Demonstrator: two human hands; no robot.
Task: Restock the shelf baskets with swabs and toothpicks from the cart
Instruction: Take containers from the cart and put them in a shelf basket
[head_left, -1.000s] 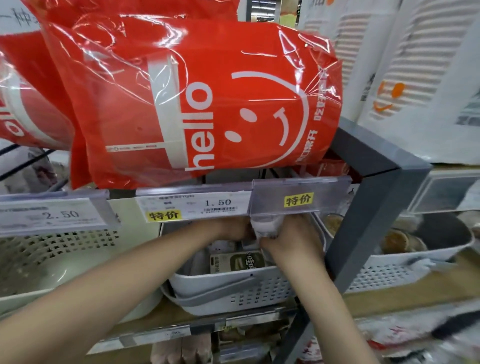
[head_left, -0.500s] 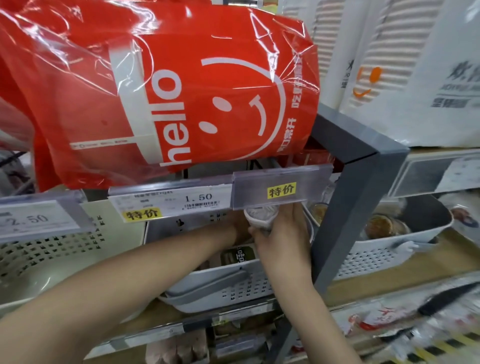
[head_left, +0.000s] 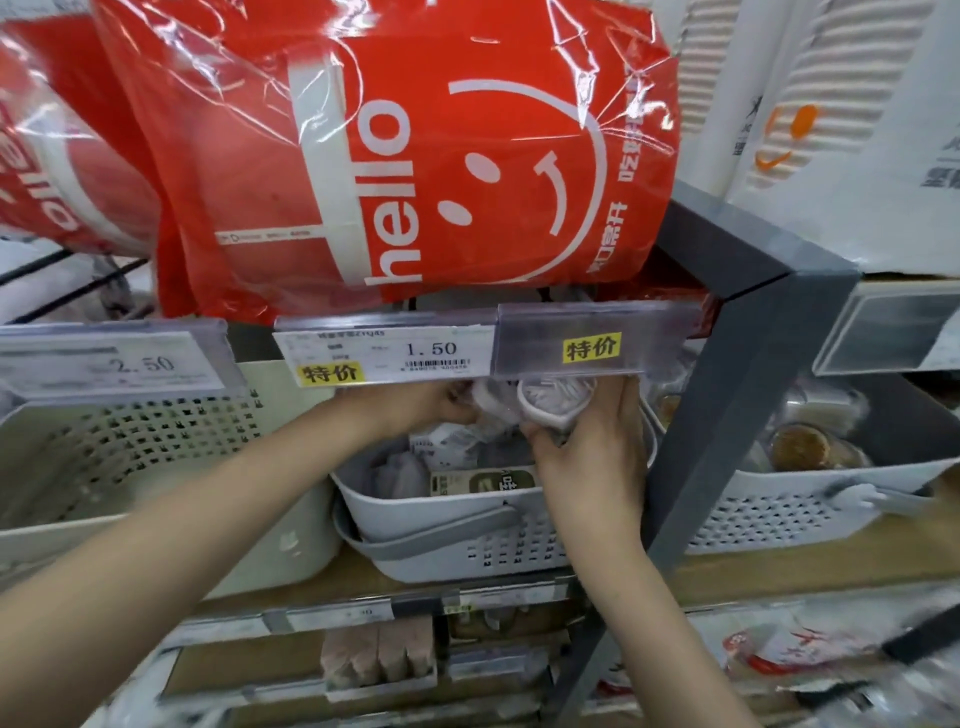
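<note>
The right hand (head_left: 587, 462) curled its fingers around a small round white tub (head_left: 555, 402) and held it tilted, open end toward the camera, just under the price rail (head_left: 566, 345). Pale stick-like contents showed inside, probably swabs or toothpicks, though blur made it impossible to tell which. The tub hung above the back of a white perforated basket (head_left: 457, 525), likely angled that way to slip beneath the low rail and into the basket.

The left hand (head_left: 415, 402) reached in beside it, fingers curled on something white and crinkled right next to the tub, possibly a packet or wrapper; exactly what it gripped was unclear. It seemed to be steadying or shifting stock to make room.

Inside the basket lay a flat green-and-white box (head_left: 483, 480) and some soft white packets (head_left: 441, 447). The basket sat on a wooden shelf (head_left: 779, 566), between a larger cream basket (head_left: 130, 467) on the left and a grey upright post (head_left: 727, 441) on the right. A red "hello" bag (head_left: 405, 156) hung overhead. The cart was not visible.
</note>
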